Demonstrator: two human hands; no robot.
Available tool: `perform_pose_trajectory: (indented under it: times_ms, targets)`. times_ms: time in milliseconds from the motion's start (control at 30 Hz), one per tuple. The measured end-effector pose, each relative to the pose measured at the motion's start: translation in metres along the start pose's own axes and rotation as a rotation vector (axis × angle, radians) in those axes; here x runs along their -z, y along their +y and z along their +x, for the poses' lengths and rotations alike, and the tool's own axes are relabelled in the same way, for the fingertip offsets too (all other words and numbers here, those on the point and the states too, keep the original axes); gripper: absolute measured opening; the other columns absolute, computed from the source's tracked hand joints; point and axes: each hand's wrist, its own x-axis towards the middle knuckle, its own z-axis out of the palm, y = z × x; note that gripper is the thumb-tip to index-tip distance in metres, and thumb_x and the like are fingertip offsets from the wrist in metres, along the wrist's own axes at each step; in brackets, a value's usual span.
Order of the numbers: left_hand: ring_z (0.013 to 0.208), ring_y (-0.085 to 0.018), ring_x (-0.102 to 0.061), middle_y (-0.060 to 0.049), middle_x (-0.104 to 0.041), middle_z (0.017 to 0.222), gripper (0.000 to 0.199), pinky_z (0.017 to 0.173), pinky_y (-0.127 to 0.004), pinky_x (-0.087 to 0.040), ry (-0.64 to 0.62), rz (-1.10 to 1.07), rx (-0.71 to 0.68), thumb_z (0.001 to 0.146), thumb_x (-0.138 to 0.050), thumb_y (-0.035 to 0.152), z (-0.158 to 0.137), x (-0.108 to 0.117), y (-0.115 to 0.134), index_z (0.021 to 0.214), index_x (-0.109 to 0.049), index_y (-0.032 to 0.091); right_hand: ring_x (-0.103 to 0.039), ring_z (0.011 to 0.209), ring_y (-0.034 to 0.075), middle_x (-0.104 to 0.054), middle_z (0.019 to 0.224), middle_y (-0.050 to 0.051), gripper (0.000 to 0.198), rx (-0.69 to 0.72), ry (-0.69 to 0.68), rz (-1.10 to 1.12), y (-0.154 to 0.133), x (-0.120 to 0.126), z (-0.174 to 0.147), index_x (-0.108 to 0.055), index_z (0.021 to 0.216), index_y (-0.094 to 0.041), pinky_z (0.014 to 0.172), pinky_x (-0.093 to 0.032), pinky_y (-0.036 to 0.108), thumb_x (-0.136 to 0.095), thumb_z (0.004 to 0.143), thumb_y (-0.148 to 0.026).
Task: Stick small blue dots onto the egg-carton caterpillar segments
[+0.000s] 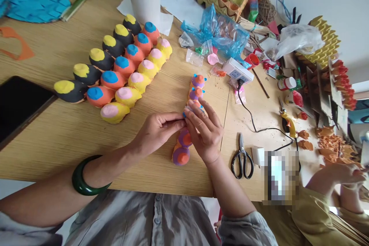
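A narrow egg-carton strip lies on the table, its bumps covered in purple clay with orange rounds on top. Small blue dots sit on the sides of its far bumps. My left hand reaches in from the left, thumb and forefinger pinched at the middle of the strip, beside a tiny blue bit of clay. What lies between those fingertips is mostly hidden. Over the middle bumps curls my right hand, its fingers resting on the strip and covering part of it.
Left of my hands stand clay-covered carton rows in black, orange and yellow. A phone lies at the left edge, black scissors at the right. Beyond are a power strip, its cable and a blue bag. Another person's hands are at far right.
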Motion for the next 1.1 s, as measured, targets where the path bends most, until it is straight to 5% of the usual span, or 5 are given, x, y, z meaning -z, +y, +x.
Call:
perform_pose_trajectory:
  times_ms: [200,533,767,933,1100]
  targets:
    - [0.109,-0.025,-0.079,-0.005,-0.085,0.113,0.029,0.101,-0.034,-0.063,-0.031,-0.144,0.042,0.089,-0.082,0.038,0.0026,0.0012,-0.0048,0.113,-0.086,0.022,-0.067,0.138,0.029,-0.074,0.143,0.012,0.045,-0.069,0.072,0.041,0.0002,0.0007,-0.0027,-0.065,0.145,-0.027,0.115,-0.057,0.057,-0.07,0.1,-0.025]
    - [0.107,-0.028,-0.081,-0.007,-0.086,0.11,0.035,0.102,-0.04,-0.065,-0.027,-0.139,0.098,0.086,-0.086,0.041,-0.0007,-0.0029,0.0046,0.114,-0.086,0.02,-0.071,0.125,0.025,-0.077,0.127,0.008,0.014,-0.375,0.233,0.245,-0.0001,-0.001,-0.0033,-0.075,0.111,-0.027,0.108,-0.059,0.053,-0.062,0.105,-0.026]
    - [0.103,-0.027,-0.082,-0.008,-0.086,0.11,0.036,0.099,-0.038,-0.066,0.022,-0.175,0.108,0.084,-0.088,0.04,0.0011,-0.0017,-0.0024,0.115,-0.086,0.021,-0.067,0.129,0.028,-0.078,0.131,0.008,0.021,-0.085,0.143,-0.03,0.0028,-0.0005,-0.0045,-0.077,0.115,-0.031,0.105,-0.062,0.054,-0.07,0.099,-0.019]
    - [0.107,-0.029,-0.081,-0.009,-0.085,0.112,0.036,0.102,-0.04,-0.066,0.0,-0.246,0.136,0.085,-0.089,0.039,0.0001,-0.0028,0.0005,0.115,-0.086,0.019,-0.068,0.128,0.028,-0.078,0.13,0.007,0.026,-0.197,0.319,-0.042,0.0043,0.0022,-0.0041,-0.076,0.12,-0.032,0.102,-0.063,0.056,-0.064,0.103,-0.017]
    - [0.104,-0.023,-0.082,-0.003,-0.085,0.113,0.024,0.101,-0.034,-0.065,-0.007,-0.248,0.103,0.088,-0.087,0.035,-0.0012,-0.0018,-0.001,0.11,-0.087,0.025,-0.067,0.13,0.027,-0.079,0.13,0.007,0.023,-0.213,0.178,0.109,0.0038,0.0028,-0.005,-0.078,0.117,-0.031,0.109,-0.058,0.056,-0.065,0.103,-0.019]
